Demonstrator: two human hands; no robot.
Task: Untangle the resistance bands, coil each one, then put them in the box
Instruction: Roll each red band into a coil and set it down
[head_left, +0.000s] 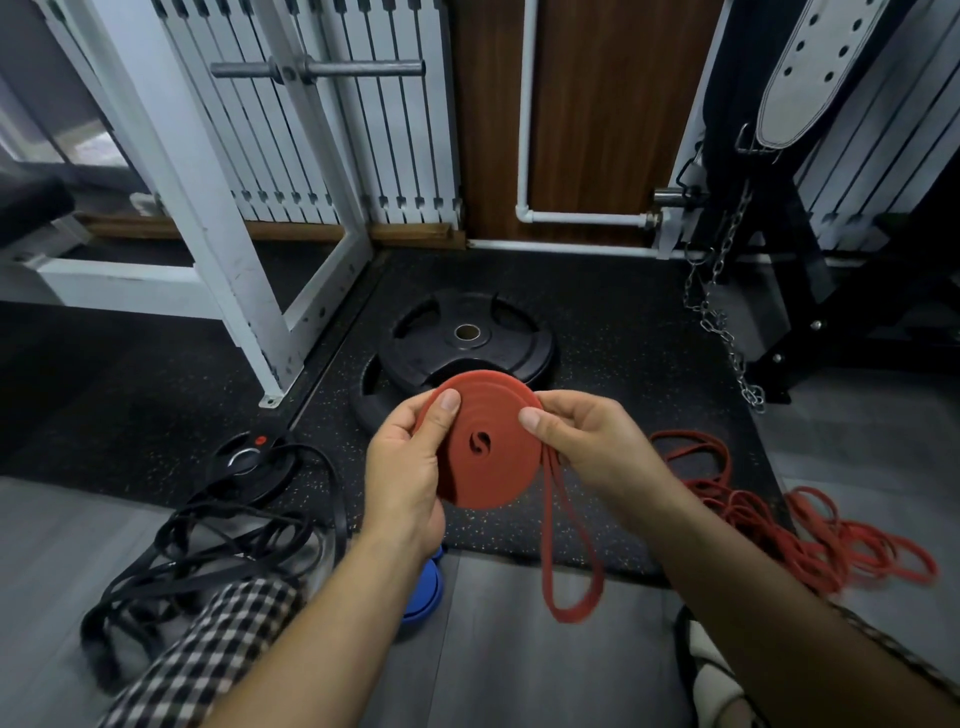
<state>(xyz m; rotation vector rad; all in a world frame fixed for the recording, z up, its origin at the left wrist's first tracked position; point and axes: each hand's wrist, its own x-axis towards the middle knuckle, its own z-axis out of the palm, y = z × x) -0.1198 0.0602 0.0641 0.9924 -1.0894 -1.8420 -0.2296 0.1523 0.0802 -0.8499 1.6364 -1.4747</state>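
I hold the red coil (485, 441) up in front of me with both hands. My left hand (410, 467) wraps round its left edge, thumb pressed flat across the face of the windings. My right hand (582, 441) pinches the band at the right rim, thumb on top, where the unwound tail (569, 551) leaves the coil and hangs down below my hands in a long loop.

To finish this well, I judge I should keep my left thumb firm on the face so the turns stay flat, feed the tail through my right fingers with light tension, and turn the coil a little at a time. The tail looks doubled, so I should keep both strands side by side, untwisted, as they go on.

Under my left wrist a blue disc (423, 587) peeks out on the floor. Left of my left forearm lies the black band tangle (208, 540), still loose, running over a small weight plate (249, 462). Right of my right arm a heap of thin red bands (810, 535) sprawls, uncoiled. Just beyond my hands sits a large black weight plate (467, 338) stacked on another, on the speckled mat (623, 332). Farther off, beyond my left hand, stands a white rack frame (218, 228), and a chain (719, 312) hangs beyond my right. I cannot see the box anywhere here.
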